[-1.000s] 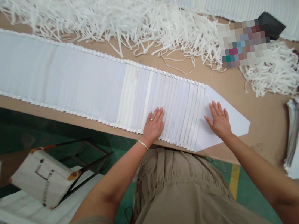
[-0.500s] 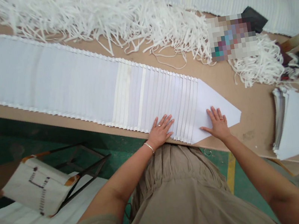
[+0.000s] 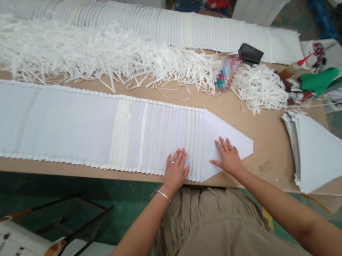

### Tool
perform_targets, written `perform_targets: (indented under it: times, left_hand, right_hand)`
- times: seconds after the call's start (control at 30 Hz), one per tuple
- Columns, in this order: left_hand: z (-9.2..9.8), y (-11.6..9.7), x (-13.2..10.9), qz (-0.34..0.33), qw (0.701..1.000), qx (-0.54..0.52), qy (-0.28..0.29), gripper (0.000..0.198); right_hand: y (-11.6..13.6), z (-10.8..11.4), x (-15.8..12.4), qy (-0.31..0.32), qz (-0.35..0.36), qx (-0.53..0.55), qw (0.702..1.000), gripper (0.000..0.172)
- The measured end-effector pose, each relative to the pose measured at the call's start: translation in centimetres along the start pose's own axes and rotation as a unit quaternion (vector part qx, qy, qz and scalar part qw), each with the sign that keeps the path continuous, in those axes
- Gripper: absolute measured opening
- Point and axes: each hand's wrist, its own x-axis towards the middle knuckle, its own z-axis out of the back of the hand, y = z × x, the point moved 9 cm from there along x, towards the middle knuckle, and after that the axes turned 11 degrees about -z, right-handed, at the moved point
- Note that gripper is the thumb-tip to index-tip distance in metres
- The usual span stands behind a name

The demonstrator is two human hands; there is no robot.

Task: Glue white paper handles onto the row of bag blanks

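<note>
A long row of overlapping white sheets (image 3: 69,122) runs along the near side of the brown-covered table (image 3: 262,174). My left hand (image 3: 176,169) lies flat on the overlapped edges close to the row's right end, fingers spread. To its right, my right hand (image 3: 227,156) rests open on the last sheet (image 3: 225,130), whose whole tapered end shows. Neither hand grips anything; both press on the sheets from above. Beyond the row lies a long heap of white strips (image 3: 81,51).
A fanned stack of white sheets (image 3: 323,147) lies at the table's right corner. Another overlapped row (image 3: 200,28) runs along the far side. A black object (image 3: 250,53) and a green cloth (image 3: 319,80) sit near the strips. A metal-framed stand (image 3: 88,240) is at lower left.
The view has shifted, so the table and hands appear further left and lower, and bins behind the table now show. Both hands stay flat on the same sheets.
</note>
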Motion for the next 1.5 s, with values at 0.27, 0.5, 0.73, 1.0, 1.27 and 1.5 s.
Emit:
perform_targets:
  times: [0.27,0.5,0.73,1.0,1.27,1.5]
  left_hand:
    - [-4.5,-11.2,8.1,0.069,0.984,-0.074,-0.146,0.046]
    - [-17.4,-25.9,21.8,0.164,0.909,-0.383,-0.034,0.038]
    - [-24.6,-36.9,30.2,0.234,0.876,-0.416,0.07,0.025]
    - [-25.6,-37.6,29.7,0.27,0.869,-0.405,0.086,0.035]
    - [-23.4,-31.5,25.7,0.272,0.85,-0.401,0.206,0.047]
    - [-22.7,-32.3,22.8,0.231,0.769,-0.545,0.242,0.068]
  right_hand:
    - [-12.6,5.0,2.8,-0.028,0.078,0.086,0.993,0.078]
    - [-52.8,10.3,5.2,-0.11,-0.173,0.058,0.977,0.074]
    - [-67.4,6.4,4.2,-0.018,-0.253,0.111,0.961,0.062]
    - [-64.9,2.5,2.4,0.048,-0.286,0.166,0.943,0.079]
    - [-58.0,-0.8,-5.2,0.172,-0.248,0.322,0.897,0.069]
    - [-49.7,-1.8,-9.8,0.346,-0.155,0.558,0.738,0.071]
